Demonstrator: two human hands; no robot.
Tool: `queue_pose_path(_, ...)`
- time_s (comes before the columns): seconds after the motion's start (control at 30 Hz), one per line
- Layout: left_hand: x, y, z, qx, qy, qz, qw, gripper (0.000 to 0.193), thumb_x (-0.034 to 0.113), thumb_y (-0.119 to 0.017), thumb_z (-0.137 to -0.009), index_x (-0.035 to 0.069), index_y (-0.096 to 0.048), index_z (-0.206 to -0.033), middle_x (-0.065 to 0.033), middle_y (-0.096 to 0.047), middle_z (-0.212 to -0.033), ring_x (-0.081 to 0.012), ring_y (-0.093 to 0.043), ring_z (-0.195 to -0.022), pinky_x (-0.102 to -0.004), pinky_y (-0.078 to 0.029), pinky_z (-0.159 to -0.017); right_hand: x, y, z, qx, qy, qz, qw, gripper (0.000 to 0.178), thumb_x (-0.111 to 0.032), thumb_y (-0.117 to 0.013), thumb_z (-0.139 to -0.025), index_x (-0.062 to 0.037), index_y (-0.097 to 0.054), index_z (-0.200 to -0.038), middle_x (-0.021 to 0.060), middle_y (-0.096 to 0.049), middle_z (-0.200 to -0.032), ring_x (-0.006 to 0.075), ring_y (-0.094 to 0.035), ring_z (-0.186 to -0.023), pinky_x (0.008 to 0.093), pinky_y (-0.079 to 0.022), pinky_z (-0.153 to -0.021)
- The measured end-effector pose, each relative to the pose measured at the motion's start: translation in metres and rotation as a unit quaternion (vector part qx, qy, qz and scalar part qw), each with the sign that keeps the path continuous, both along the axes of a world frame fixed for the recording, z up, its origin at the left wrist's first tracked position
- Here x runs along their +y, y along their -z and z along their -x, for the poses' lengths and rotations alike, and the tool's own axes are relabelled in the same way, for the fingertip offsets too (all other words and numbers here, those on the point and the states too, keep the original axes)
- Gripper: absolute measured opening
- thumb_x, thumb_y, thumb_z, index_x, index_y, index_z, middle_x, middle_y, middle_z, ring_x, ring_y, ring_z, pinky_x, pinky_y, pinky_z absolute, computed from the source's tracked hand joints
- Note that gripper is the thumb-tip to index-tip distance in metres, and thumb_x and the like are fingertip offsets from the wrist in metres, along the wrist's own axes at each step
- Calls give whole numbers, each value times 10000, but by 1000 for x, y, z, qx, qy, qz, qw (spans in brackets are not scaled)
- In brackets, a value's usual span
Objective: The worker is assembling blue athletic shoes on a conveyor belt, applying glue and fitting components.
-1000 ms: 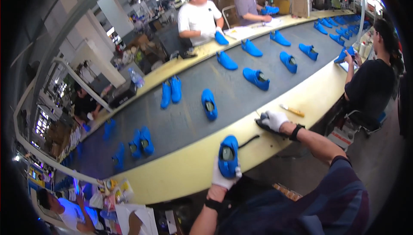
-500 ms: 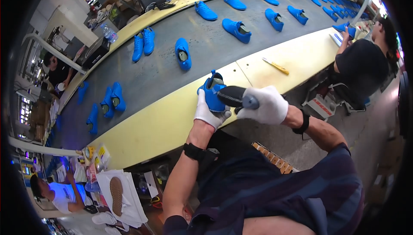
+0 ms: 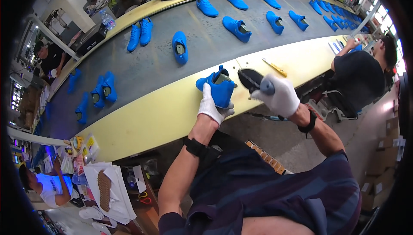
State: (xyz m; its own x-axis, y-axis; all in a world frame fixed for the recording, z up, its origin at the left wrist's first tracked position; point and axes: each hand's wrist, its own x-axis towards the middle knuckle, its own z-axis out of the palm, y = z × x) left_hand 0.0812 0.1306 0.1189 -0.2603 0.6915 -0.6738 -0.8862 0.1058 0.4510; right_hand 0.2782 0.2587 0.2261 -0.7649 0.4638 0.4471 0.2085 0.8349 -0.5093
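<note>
My left hand (image 3: 211,107), in a white glove, grips a blue shoe (image 3: 218,88) over the near edge of the pale yellow ledge (image 3: 172,106). The shoe is tilted, its opening up and a grey-green insert showing inside. To its right, my white-gloved right hand (image 3: 279,95) is closed around a black oval-headed tool (image 3: 248,79) with a grey-blue rounded end; its exact kind cannot be made out. A gap separates tool and shoe. Beyond the tool, a yellow-handled cutter (image 3: 275,67) lies on the ledge.
Several blue shoes stand along the grey conveyor belt (image 3: 142,71). A co-worker in black (image 3: 359,69) sits at the right; others are at the left and far side. At lower left, a brown shoe sole (image 3: 104,190) rests on white cloth, near red-handled scissors (image 3: 144,197).
My right hand has drawn the tool away from the shoe, to the right. The shoe in my left hand has turned slightly. The whole view has shifted a little.
</note>
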Motion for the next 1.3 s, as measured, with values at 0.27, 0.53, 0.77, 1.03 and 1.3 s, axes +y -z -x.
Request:
queue_pose_path(0.27,-5,7,-12,2,-14,28,1000,725,789,-389,-1014,140,-644,-1214,-111,-674,-932,-297,-622,-705,-448,-518,-649,-13,8,15,-88,-45,19,995,373,-356,-906,-819,-65,-692,-913,158,-716,-732,362,-728,-674,423,-570,-612)
queue_pose_path(0.53,-79,40,0,-111,-49,-106,987,742,765,-358,-1030,105,-651,-1200,-141,-676,-897,-269,-613,-644,-412,-474,-572,63,64,35,-198,62,108,972,481,-439,-830,-884,13,-719,-1004,236,-746,-884,378,-744,-847,423,-582,-764)
queue_pose_path(0.77,-145,108,-14,-270,-122,-271,916,788,679,-495,-966,-19,-570,-1323,-197,-677,-991,-262,-552,-562,-422,-470,-529,129,142,71,-278,93,90,952,596,-514,-732,-933,27,-671,-1177,284,-734,-1102,432,-718,-1041,467,-556,-897)
queue_pose_path(1.03,-156,131,-26,-286,-146,-316,893,780,617,-520,-977,-53,-542,-1376,-213,-675,-1054,-261,-574,-586,-411,-467,-547,150,173,80,-235,73,96,964,615,-496,-711,-955,43,-636,-1243,289,-706,-1139,378,-695,-1060,433,-532,-911)
queue_pose_path(1.3,-141,142,-30,-243,-173,-231,926,696,611,-537,-1007,-5,-597,-1324,-214,-679,-1141,-277,-624,-708,-406,-466,-614,137,156,84,-249,82,82,961,602,-482,-741,-928,64,-691,-1176,304,-719,-1103,429,-712,-1035,458,-559,-907)
